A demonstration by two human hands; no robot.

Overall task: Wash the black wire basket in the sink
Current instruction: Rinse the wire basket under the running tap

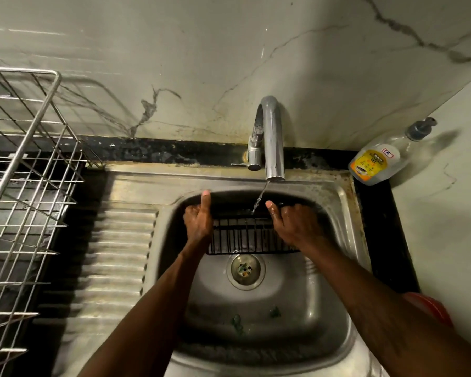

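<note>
Evidently the black wire basket (252,235) stands at the back of the sink (335,193), under the thin stream from the tap (269,137), with the left hand (199,219) gripping its left end, thumb raised, and the right hand (294,221) clasping its right end. It looks light and stiff, though wet thin wires are likely slippery, so the end frames seem the soundest hold. Most fingers are hidden behind the wires, and the basket's far rim is lost in shadow.
</note>
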